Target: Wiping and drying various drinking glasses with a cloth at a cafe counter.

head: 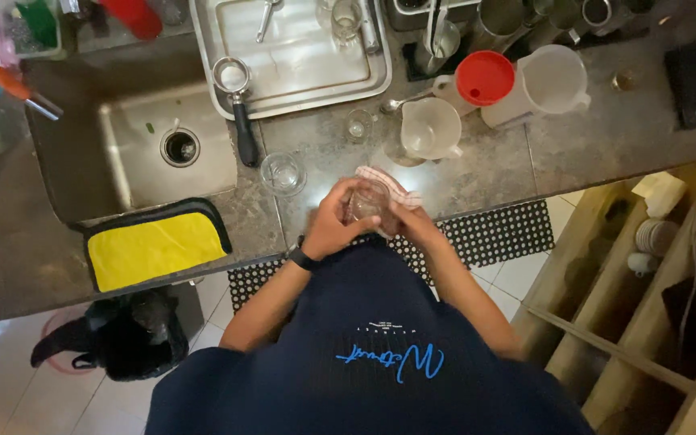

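Note:
A clear drinking glass (pixel 366 203) is held in front of my body, over the counter's front edge. My left hand (pixel 330 221) wraps around its left side. My right hand (pixel 409 219) holds a white cloth with red stripes (pixel 387 187) against the glass's right side and rim. A dark watch sits on my left wrist. Another empty clear glass (pixel 283 172) stands on the stone counter just left of my hands, apart from them.
A steel sink (pixel 134 149) lies at the left, a yellow cloth (pixel 157 248) by its front edge. A steel tray (pixel 368 80) with a portafilter (pixel 238 105) sits behind. White pitchers (pixel 431 129), a red funnel (pixel 485 77) and a small glass (pixel 358 124) stand beyond my hands. Wooden shelves are at the right.

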